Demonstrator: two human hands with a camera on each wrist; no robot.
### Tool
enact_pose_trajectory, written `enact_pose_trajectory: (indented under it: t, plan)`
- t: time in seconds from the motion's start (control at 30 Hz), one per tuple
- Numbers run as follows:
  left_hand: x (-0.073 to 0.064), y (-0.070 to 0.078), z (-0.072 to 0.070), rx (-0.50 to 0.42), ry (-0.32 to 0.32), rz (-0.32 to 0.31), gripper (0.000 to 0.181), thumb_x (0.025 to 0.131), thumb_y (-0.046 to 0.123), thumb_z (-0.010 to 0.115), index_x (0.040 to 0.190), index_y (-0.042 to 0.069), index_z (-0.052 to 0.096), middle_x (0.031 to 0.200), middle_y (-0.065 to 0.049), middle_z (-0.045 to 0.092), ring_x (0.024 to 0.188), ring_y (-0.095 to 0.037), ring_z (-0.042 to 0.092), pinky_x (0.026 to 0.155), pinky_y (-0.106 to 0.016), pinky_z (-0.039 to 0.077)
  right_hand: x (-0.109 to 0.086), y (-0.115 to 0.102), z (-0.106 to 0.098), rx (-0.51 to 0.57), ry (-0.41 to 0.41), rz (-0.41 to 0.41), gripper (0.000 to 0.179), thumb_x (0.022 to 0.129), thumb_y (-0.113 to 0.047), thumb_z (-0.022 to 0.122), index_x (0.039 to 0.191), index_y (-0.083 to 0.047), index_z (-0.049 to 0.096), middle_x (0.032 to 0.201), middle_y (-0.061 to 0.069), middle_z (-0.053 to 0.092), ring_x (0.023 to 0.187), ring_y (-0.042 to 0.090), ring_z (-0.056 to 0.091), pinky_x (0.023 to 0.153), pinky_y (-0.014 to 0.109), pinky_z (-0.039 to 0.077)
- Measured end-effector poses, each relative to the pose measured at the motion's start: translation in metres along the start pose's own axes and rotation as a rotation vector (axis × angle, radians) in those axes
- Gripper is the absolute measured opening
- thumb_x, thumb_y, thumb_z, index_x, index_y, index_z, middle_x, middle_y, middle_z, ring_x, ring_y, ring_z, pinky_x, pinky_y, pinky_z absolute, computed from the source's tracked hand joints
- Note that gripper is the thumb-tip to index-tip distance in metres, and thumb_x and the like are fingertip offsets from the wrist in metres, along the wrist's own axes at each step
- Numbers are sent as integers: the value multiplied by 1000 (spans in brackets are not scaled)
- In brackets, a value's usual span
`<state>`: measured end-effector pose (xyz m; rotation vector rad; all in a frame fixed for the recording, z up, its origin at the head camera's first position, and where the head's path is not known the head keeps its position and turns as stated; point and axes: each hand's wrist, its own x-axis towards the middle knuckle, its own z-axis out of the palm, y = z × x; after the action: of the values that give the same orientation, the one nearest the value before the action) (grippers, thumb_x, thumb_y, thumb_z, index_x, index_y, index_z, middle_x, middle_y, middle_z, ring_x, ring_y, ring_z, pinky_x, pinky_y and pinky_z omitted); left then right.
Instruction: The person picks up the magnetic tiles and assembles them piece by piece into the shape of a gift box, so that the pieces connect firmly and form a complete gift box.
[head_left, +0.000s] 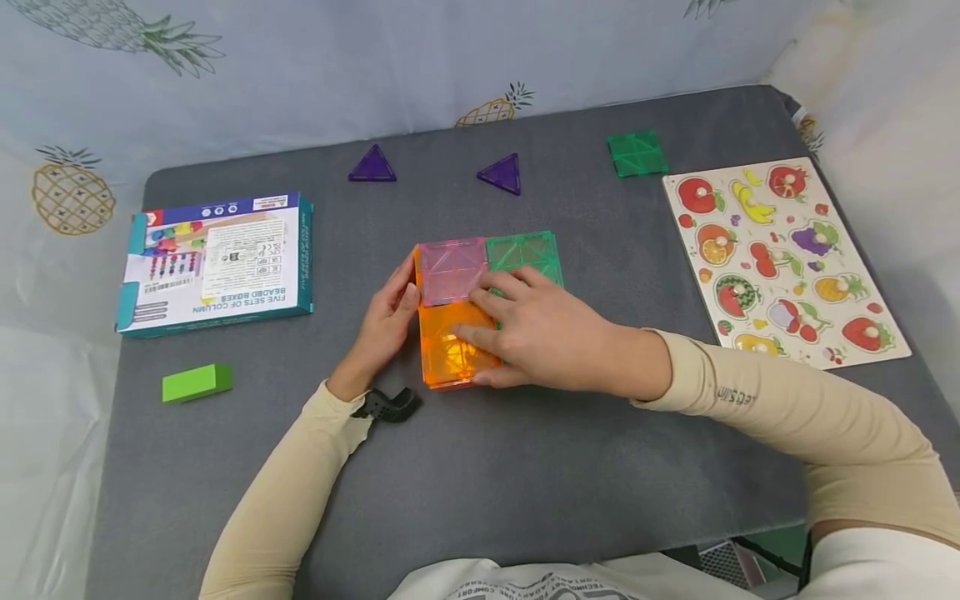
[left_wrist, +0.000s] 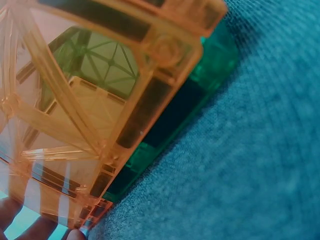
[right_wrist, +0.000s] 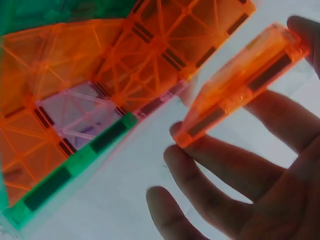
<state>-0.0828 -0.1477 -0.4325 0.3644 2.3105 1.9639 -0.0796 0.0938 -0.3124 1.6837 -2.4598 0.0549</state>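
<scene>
A box-like build of translucent magnetic tiles stands mid-table, with a pink square tile point(head_left: 453, 271) and a green tile point(head_left: 525, 250) on its top. My left hand point(head_left: 381, 327) rests against its left side, fingers touching the orange wall tile point(left_wrist: 70, 120). Over the front of the build is my right hand point(head_left: 542, 333), which pinches an orange square tile point(right_wrist: 242, 85) between thumb and fingertips. In the right wrist view this tile is tilted and apart from the build's pink edge point(right_wrist: 155, 105). Part of the top is hidden by my right hand.
Two purple triangle tiles point(head_left: 372, 164) and a green square tile point(head_left: 637, 153) lie toward the back. A fruit puzzle board point(head_left: 783, 260) is at the right. On the left are a beaded-boxes carton point(head_left: 217, 265) and a green block point(head_left: 197, 383).
</scene>
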Motion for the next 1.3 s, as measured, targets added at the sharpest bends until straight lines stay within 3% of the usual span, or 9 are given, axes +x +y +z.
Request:
enact_pose_trajectory:
  t: [0.2,0.37,0.63,0.73,0.93,1.1,1.3]
  plan:
    - [-1,1,-1,11,8,4,81,91,59,42,153,9,23,158,-7,27,145,-19,26,117,-45,25,0,-3,4,-18,-5,5,47,84,-54,65,115,-18,68,109,12,64,108,29,52,90,44,46]
    - [2,1,1,0,3,17,87,88,62,43,152,7,23,157,-10,28,145,-20,27,116,-45,25,-2,-7,6,-40,-33,58,49,82,-54,68,115,-18,64,104,9,63,96,28,56,88,45,48]
    - [2,-1,2,-23,14,49,83,91,58,44,151,5,25,156,-12,30,144,-21,27,118,-43,22,-6,-18,8,-21,-159,151,74,76,-66,66,132,-20,52,134,12,52,111,34,51,86,52,46]
    - [2,-1,2,-11,21,48,84,90,60,44,151,5,26,156,-11,31,144,-20,28,118,-43,23,-3,-22,10,-19,-149,137,71,79,-58,69,136,-20,48,135,14,49,115,36,51,92,55,45]
    - [2,-2,2,-10,27,41,73,95,50,45,151,6,27,156,-10,31,144,-19,28,118,-42,23,3,-31,15,-164,-112,62,56,89,-46,63,132,-11,55,127,18,58,112,40,59,91,50,51]
    - [1,-1,2,4,17,28,69,97,46,44,152,8,27,156,-9,31,144,-19,29,117,-42,26,4,-39,14,-266,-163,90,57,91,-47,59,131,-7,58,124,21,63,113,39,61,95,51,49]
    - [2,0,2,3,29,31,79,92,55,45,151,5,27,155,-12,31,144,-23,28,118,-42,23,4,-41,15,-284,-162,114,62,92,-53,56,133,-7,56,129,18,59,114,38,60,95,52,49]
